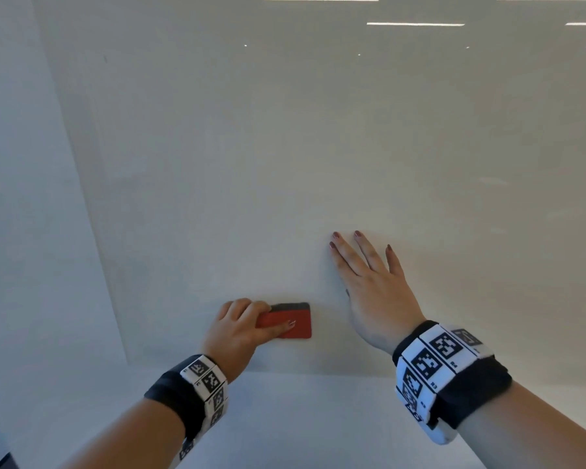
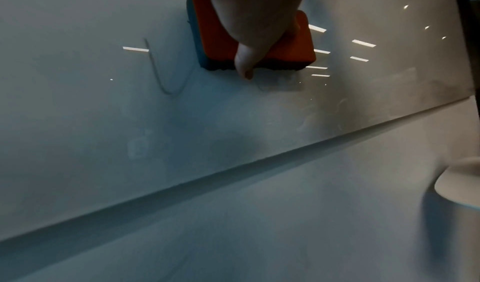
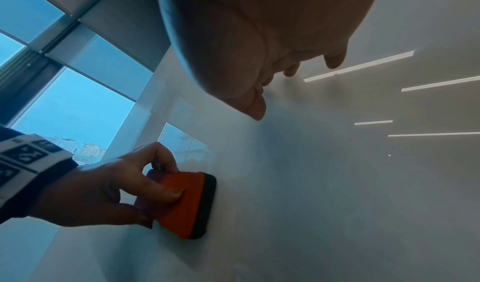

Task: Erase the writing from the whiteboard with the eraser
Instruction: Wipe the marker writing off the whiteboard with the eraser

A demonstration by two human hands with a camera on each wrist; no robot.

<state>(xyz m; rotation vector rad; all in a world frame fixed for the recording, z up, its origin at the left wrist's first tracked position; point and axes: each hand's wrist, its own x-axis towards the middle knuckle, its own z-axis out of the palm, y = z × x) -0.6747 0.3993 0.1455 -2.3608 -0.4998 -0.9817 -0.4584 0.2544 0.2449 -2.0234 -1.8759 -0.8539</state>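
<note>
My left hand (image 1: 241, 324) grips an orange eraser (image 1: 295, 321) with a dark felt pad and holds the pad flat against the glossy whiteboard (image 1: 285, 147), near its lower edge. The left wrist view shows the eraser (image 2: 285, 46) under my thumb, with a faint curved pen stroke (image 2: 166, 81) beside it. My right hand (image 1: 369, 282) lies flat on the board to the right of the eraser, fingers straight and spread. From the right wrist the eraser (image 3: 184, 202) shows in my left hand (image 3: 116, 188).
The whiteboard's left edge (image 1: 92, 204) meets a white wall. Below its bottom edge (image 1: 318, 372) runs a plain white surface. Ceiling lights reflect in the board's upper right. A window (image 3: 64, 101) lies off to the left in the right wrist view.
</note>
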